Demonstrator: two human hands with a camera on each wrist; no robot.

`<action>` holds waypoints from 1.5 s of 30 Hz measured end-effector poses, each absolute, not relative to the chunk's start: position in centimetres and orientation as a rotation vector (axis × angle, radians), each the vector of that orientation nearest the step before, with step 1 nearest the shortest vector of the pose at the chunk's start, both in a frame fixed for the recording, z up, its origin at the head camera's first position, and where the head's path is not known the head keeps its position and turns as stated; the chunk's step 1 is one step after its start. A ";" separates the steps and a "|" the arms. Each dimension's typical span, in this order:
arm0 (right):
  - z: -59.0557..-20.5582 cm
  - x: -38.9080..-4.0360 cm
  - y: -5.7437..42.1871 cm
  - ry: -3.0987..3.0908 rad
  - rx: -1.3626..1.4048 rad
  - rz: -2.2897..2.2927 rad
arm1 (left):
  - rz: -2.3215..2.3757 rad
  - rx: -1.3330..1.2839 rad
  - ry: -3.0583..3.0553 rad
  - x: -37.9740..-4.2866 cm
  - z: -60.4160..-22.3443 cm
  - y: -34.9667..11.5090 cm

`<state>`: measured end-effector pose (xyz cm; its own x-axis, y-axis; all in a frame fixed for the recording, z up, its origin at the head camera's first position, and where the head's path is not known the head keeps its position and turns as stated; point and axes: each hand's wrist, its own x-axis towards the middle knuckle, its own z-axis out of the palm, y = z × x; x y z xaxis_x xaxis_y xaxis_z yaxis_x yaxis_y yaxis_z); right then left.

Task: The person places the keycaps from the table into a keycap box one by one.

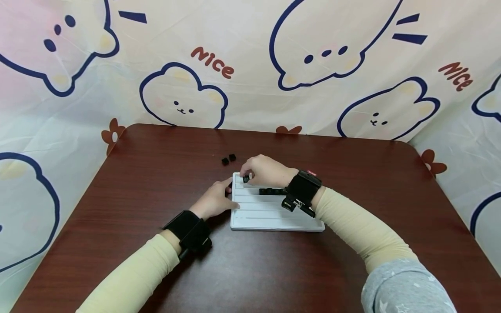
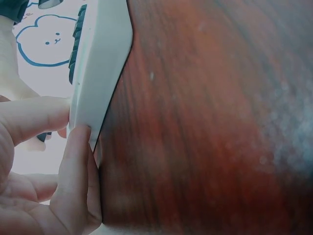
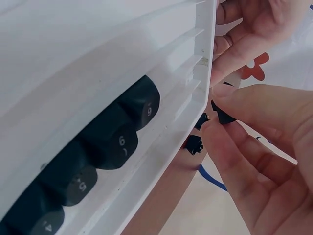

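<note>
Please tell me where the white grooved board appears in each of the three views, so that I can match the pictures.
Head: white board lies at the table's centre, between both hands.
Left wrist: its edge runs down the upper left, touched by the left hand.
Right wrist: it fills the left and centre.
Shared landmark: the row of black keycaps in a groove.

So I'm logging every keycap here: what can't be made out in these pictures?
- Head view: legends on the two loose keycaps, too small.
- Head view: the keycap row runs under the right hand.
- Right wrist view: the pinched keycap, face hidden by fingers.
- Left wrist view: the white board, top unseen.
</note>
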<state>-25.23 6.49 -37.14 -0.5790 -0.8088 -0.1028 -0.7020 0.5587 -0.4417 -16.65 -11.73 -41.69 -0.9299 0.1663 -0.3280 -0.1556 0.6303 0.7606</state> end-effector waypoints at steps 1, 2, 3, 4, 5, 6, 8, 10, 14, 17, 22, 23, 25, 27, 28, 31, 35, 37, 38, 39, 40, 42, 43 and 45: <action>-37.1 -25.2 6.6 2.503 -1.244 -0.513 | 1.214 0.008 2.483 -16.6 -41.7 -11.7; -37.1 -25.1 6.6 2.504 -1.240 -0.510 | 1.218 0.009 2.481 -16.7 -41.7 -11.7; -37.0 -25.0 6.7 2.503 -1.237 -0.510 | 1.222 0.009 2.478 -16.6 -41.7 -11.7; -37.0 -25.0 6.8 2.502 -1.234 -0.511 | 1.226 0.010 2.475 -16.7 -41.7 -11.7; -37.0 -25.0 6.8 2.499 -1.232 -0.513 | 1.230 0.009 2.471 -16.7 -41.7 -11.7; -37.0 -24.9 6.9 2.497 -1.225 -0.515 | 1.234 0.008 2.470 -16.7 -41.7 -11.7; -37.0 -24.9 7.0 2.495 -1.215 -0.518 | 1.245 0.005 2.464 -16.7 -41.7 -11.7; -37.1 -24.8 7.1 2.495 -1.204 -0.517 | 1.250 0.008 2.462 -16.7 -41.7 -11.7; -37.4 -24.6 7.2 2.496 -1.176 -0.521 | 1.249 0.014 2.464 -16.6 -41.7 -11.7; -37.6 -24.5 7.2 2.493 -1.161 -0.527 | 1.236 0.010 2.468 -16.5 -41.7 -11.7; -37.8 -24.4 7.3 2.497 -1.178 -0.516 | 1.241 0.003 2.465 -16.4 -41.7 -11.7; -37.8 -24.3 7.4 2.500 -1.182 -0.512 | 1.245 0.004 2.466 -16.4 -41.6 -11.7; -37.9 -24.3 7.5 2.506 -1.189 -0.503 | 1.249 0.006 2.466 -16.4 -41.6 -11.6; -37.9 -24.3 7.5 2.510 -1.191 -0.497 | 1.250 0.006 2.468 -16.4 -41.6 -11.6; -37.9 -24.2 7.5 2.511 -1.190 -0.497 | 1.249 0.007 2.469 -16.5 -41.6 -11.6; -37.9 -24.1 7.6 2.509 -1.191 -0.499 | 1.251 0.002 2.466 -16.5 -41.6 -11.6; -37.9 -23.9 7.6 2.512 -1.216 -0.488 | 1.248 -0.004 2.463 -16.5 -41.6 -11.6; -38.0 -23.8 7.6 2.513 -1.249 -0.476 | 1.242 0.000 2.465 -16.5 -41.6 -11.6; -38.0 -23.7 7.6 2.514 -1.261 -0.471 | 1.239 0.002 2.466 -16.5 -41.7 -11.6; -38.0 -23.7 7.6 2.513 -1.271 -0.469 | 1.237 0.005 2.467 -16.5 -41.7 -11.6; -38.1 -23.7 7.6 2.514 -1.276 -0.466 | 1.236 0.004 2.466 -16.5 -41.7 -11.6; -38.1 -23.7 7.7 2.516 -1.285 -0.465 | 1.234 0.009 2.468 -16.5 -41.7 -11.7; -38.2 -23.7 7.7 2.518 -1.280 -0.465 | 1.234 0.008 2.469 -16.5 -41.7 -11.7; -38.3 -23.8 7.8 2.525 -1.273 -0.466 | 1.233 0.008 2.469 -16.5 -41.7 -11.7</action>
<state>-23.78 7.82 -38.30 -0.5747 -0.8124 -0.0983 -0.7239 0.5607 -0.4019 -16.48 -11.70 -41.68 -0.9279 0.1719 -0.3309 -0.1613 0.6150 0.7718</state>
